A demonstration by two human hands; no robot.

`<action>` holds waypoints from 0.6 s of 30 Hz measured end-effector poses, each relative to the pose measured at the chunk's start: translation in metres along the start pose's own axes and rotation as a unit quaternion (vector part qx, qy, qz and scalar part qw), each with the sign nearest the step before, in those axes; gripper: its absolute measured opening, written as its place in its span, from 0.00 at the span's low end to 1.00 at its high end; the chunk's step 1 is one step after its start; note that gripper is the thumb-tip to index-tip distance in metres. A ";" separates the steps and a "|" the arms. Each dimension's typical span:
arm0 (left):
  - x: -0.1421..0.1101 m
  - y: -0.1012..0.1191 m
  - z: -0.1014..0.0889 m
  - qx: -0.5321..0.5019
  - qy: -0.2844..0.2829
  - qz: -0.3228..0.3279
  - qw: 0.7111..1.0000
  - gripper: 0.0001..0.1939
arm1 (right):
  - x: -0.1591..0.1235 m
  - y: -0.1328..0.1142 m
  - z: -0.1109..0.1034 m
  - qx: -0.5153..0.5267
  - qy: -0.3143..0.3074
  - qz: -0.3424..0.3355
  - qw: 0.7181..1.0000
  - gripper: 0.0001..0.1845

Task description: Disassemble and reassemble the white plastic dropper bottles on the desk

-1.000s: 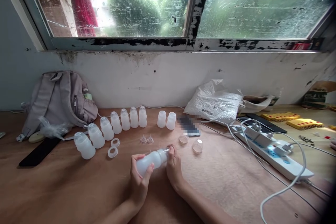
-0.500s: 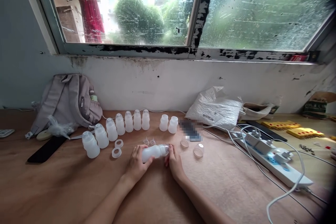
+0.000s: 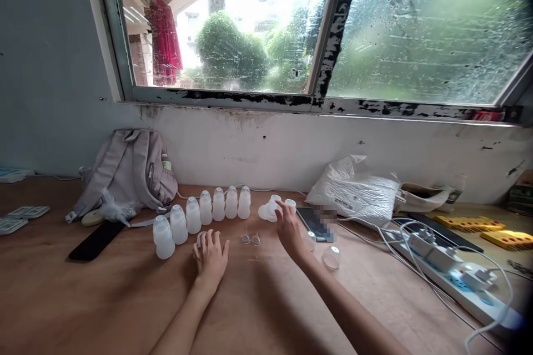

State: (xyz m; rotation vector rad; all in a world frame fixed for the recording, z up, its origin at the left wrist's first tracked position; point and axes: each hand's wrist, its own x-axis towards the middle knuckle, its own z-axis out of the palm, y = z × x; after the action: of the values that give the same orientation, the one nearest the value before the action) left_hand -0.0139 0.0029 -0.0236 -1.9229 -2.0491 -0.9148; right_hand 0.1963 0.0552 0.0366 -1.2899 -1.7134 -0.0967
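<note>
My left hand (image 3: 211, 258) rests low over the table with its fingers spread, partly covering a white screw ring (image 3: 200, 239). My right hand (image 3: 288, 227) reaches forward, fingers stretched out, with its fingertips at a frosted baby bottle (image 3: 273, 206); whether they touch it is unclear. Against that bottle's left side is another whitish rounded piece (image 3: 264, 212), seemingly tilted or lying down. A further uncapped bottle (image 3: 290, 204) stands partly behind the fingers. Two clear nipples (image 3: 250, 239) lie between my hands. Clear dome caps (image 3: 331, 258) sit right of my right forearm.
Several capped bottles (image 3: 192, 215) stand in a curved row on the left. Behind them are a backpack (image 3: 133, 169) and a black phone (image 3: 96, 241). A second phone (image 3: 314, 224), a silvery parcel (image 3: 353, 188) and a power strip (image 3: 458, 277) with looping cables occupy the right side.
My hands have separated and no longer hold the capped bottle between them. The left moved to the ring, the right forward to the uncapped bottles. The camera view has shifted up and left.
</note>
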 end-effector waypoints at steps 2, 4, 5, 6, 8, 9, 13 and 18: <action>0.000 0.000 0.001 0.001 -0.010 -0.013 1.000 0.16 | 0.019 -0.001 0.013 -0.043 -0.075 -0.002 0.996 0.16; -0.001 0.001 0.002 0.000 -0.018 -0.011 1.000 0.16 | 0.033 -0.002 0.025 -0.080 -0.127 0.009 0.989 0.16; -0.002 0.002 0.002 -0.002 -0.024 -0.007 1.000 0.15 | 0.038 -0.003 0.030 -0.093 -0.139 0.018 0.986 0.16; -0.004 0.004 0.002 -0.005 -0.032 0.000 0.999 0.15 | 0.043 -0.003 0.034 -0.101 -0.146 0.027 0.984 0.15; -0.006 0.008 0.003 -0.013 -0.048 0.018 0.999 0.15 | 0.053 -0.003 0.041 -0.107 -0.147 0.041 0.982 0.15; -0.008 0.010 0.003 -0.022 -0.056 0.029 0.998 0.14 | 0.057 -0.002 0.044 -0.108 -0.146 0.047 0.982 0.15; -0.013 0.020 0.000 -0.101 -0.081 0.095 0.987 0.14 | 0.070 0.002 0.053 -0.110 -0.143 0.066 0.981 0.15; -0.018 0.031 -0.006 -0.182 -0.114 0.195 0.957 0.16 | 0.073 0.004 0.059 -0.103 -0.143 0.072 0.982 0.16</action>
State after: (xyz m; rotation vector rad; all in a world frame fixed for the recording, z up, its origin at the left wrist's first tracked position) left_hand 0.0163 -0.0166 -0.0193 -2.6127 -1.5853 -1.0642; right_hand 0.1629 0.1414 0.0549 -1.6424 -1.8807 -0.0027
